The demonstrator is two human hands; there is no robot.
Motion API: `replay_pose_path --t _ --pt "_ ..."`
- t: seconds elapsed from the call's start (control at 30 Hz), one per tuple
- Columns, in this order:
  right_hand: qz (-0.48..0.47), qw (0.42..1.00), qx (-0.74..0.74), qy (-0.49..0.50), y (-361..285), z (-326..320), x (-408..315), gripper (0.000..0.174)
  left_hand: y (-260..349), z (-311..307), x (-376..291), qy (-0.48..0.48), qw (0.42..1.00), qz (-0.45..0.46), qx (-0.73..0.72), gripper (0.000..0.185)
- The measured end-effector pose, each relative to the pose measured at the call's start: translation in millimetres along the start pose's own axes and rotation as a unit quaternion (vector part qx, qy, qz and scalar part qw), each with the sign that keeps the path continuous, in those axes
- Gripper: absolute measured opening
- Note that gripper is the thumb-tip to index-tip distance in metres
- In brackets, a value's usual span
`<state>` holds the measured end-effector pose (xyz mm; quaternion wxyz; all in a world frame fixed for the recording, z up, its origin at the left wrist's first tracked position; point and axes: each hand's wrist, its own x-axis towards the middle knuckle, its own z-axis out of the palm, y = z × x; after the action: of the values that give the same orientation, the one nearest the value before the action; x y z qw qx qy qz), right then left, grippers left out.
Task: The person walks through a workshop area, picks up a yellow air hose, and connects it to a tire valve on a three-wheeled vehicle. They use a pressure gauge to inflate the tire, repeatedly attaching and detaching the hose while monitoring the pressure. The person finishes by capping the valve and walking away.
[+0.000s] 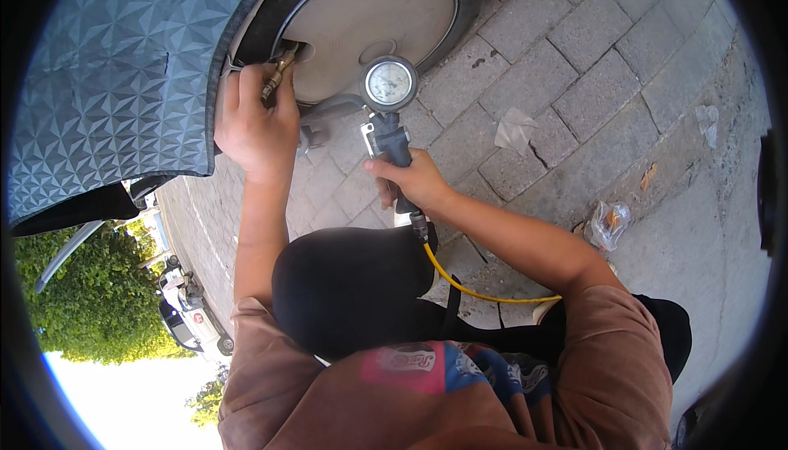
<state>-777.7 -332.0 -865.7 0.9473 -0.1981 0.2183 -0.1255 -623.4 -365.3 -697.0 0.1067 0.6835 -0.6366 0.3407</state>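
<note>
My left hand [258, 114] grips a brass air chuck [280, 74] at a gap in the wheel cover [369, 13]; its tip reaches into the dark opening, where the valve is hidden. Around the cover runs a black tyre [471, 0]. In my right hand [422, 176] is the black handle of a tyre inflator gun [394, 142], with a round dial gauge [389, 83] at its top. A dark hose [335, 105] leads from the gauge towards the wheel. From the base of the handle a yellow air hose [462, 285] curves away under my right forearm.
A grey patterned cover [123, 68] drapes over the vehicle at left. Brick paving [591, 68] carries a scrap of paper [515, 130] and a crumpled plastic bag [608, 226]. Another vehicle [194, 320] stands farther off by trees [92, 302].
</note>
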Motion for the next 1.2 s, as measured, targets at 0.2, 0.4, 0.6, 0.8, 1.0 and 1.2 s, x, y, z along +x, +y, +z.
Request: replay_pose_path --t 0.2,0.4,0.6,0.8,1.0,1.2 --pt "-0.008 1.000 -0.019 0.004 -4 -3 0 0.039 2 -1 0 -0.006 1.000 -0.012 0.009 0.017" --pt "-0.027 0.999 -0.026 -0.003 1 -9 5 0.041 0 0 0 -0.004 1.000 -0.008 0.000 0.017" --pt "-0.020 0.987 -0.159 0.002 4 -24 16 0.047 2 -1 0 -0.013 1.000 -0.025 -0.003 0.017" --pt "0.026 0.915 -0.403 0.000 -2 -42 19 0.070 -3 1 -3 -0.002 1.000 -0.012 0.001 0.017" --pt "-0.023 0.890 -0.450 -0.063 16 -52 32 0.081 1 2 -3 0.019 1.000 -0.017 -0.018 0.017" --pt "0.058 0.752 -0.652 -0.083 -5 -46 41 0.063 0 1 -3 0.014 1.000 -0.021 -0.017 0.017"
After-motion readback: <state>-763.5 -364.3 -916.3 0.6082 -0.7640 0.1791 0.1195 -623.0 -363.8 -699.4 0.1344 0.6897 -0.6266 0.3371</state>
